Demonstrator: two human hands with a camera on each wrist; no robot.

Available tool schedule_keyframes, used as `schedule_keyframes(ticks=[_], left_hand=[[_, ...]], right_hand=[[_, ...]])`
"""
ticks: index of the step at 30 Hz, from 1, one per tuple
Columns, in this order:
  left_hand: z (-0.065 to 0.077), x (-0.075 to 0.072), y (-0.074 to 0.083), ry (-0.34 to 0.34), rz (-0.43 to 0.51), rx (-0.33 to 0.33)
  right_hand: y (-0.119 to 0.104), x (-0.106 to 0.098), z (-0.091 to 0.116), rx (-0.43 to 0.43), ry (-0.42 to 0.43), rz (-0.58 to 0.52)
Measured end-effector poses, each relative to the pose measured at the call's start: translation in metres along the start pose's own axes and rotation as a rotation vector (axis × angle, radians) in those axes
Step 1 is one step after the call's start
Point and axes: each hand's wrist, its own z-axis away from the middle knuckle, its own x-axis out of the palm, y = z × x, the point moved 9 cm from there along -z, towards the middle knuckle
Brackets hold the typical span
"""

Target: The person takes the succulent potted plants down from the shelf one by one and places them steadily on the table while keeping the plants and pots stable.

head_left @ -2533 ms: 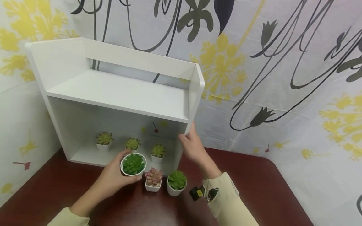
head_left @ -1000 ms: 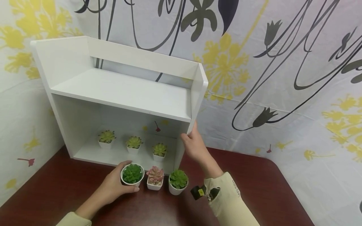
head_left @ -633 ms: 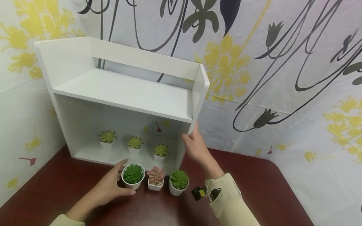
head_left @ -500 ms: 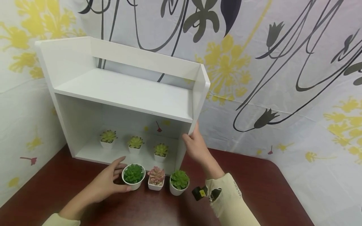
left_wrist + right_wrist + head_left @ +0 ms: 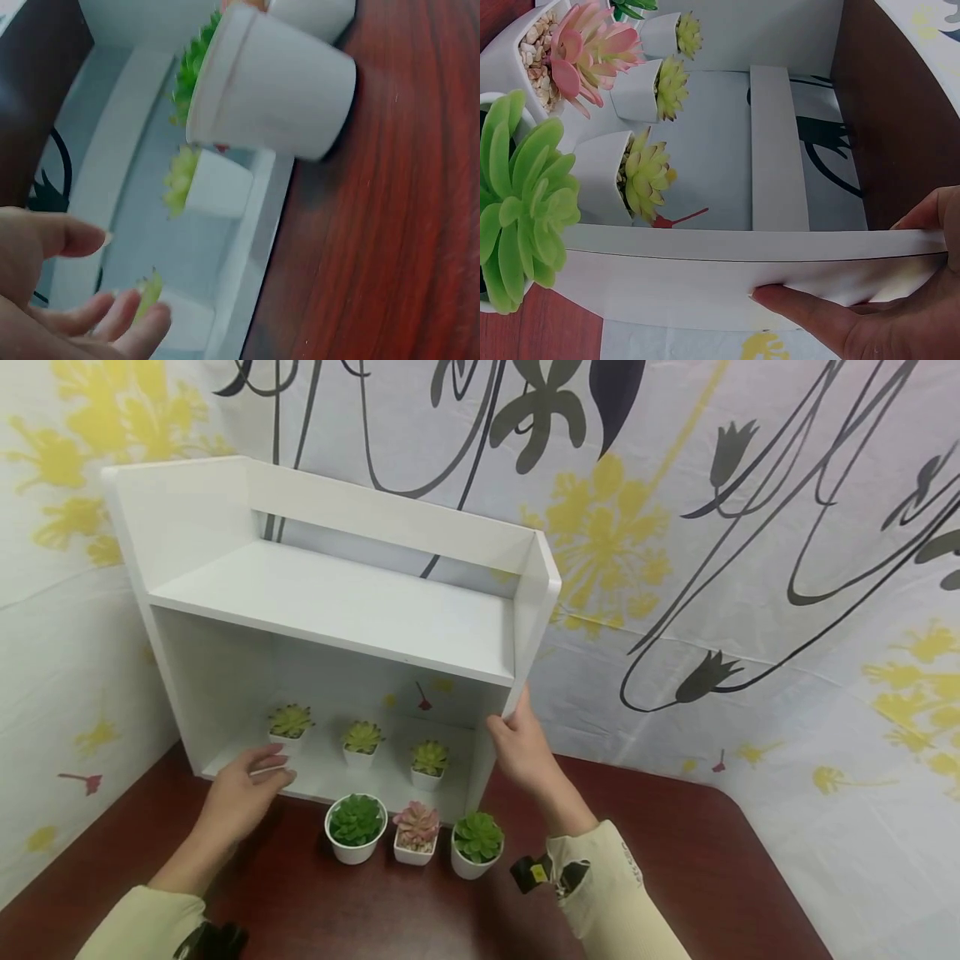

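My left hand (image 5: 242,797) is just in front of the leftmost yellow-green succulent (image 5: 290,723) on the lower shelf. Its thumb and fingers are parted with nothing held; in the left wrist view the fingertips overlap that plant, and I cannot tell whether they touch it. My right hand (image 5: 522,752) grips the right side panel of the white shelf unit (image 5: 337,602), thumb on one face and fingers on the other. On the table before the shelf stand a dark green succulent (image 5: 356,822), a pink succulent (image 5: 416,828) and a bright green succulent (image 5: 477,839), all in white pots.
Two more yellow-green succulents, a middle one (image 5: 362,740) and a right one (image 5: 429,760), stand on the lower shelf. The reddish-brown table (image 5: 660,860) extends to the right. A patterned cloth wall (image 5: 750,568) rises behind the shelf.
My left hand lowered the dark green succulent to the table beside the pink one, let go, and moved left and up to the shelf's front. My right hand has kept its grip.
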Motion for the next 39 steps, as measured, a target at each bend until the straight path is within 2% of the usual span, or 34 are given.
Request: schedule_keyframes(ticks=[3,7,12,21,28,34,39], left_hand=[[-0.009,-0.006,-0.007,0.039,0.048,-0.06],[-0.023,-0.01,-0.01,0.082,0.076,-0.093],[-0.037,-0.013,-0.013,0.13,0.043,-0.1],[-0.055,-0.009,-0.021,0.121,0.024,-0.1],[-0.066,-0.005,-0.027,0.13,0.002,-0.096],[-0.072,-0.005,-0.031,0.155,-0.043,-0.064],[-0.076,-0.003,-0.034,0.17,-0.026,-0.075]], right_hand=[[0.0,0.0,0.0,-0.002,-0.002,-0.005],[0.001,-0.001,0.0,0.004,0.004,-0.012],[0.002,0.0,0.0,0.006,0.005,-0.013],[0.003,0.001,-0.001,0.0,0.007,-0.021],[0.004,0.0,-0.001,0.017,0.017,-0.01],[0.0,0.001,-0.001,-0.001,0.013,-0.014],[0.001,0.001,0.0,-0.006,0.019,-0.013]])
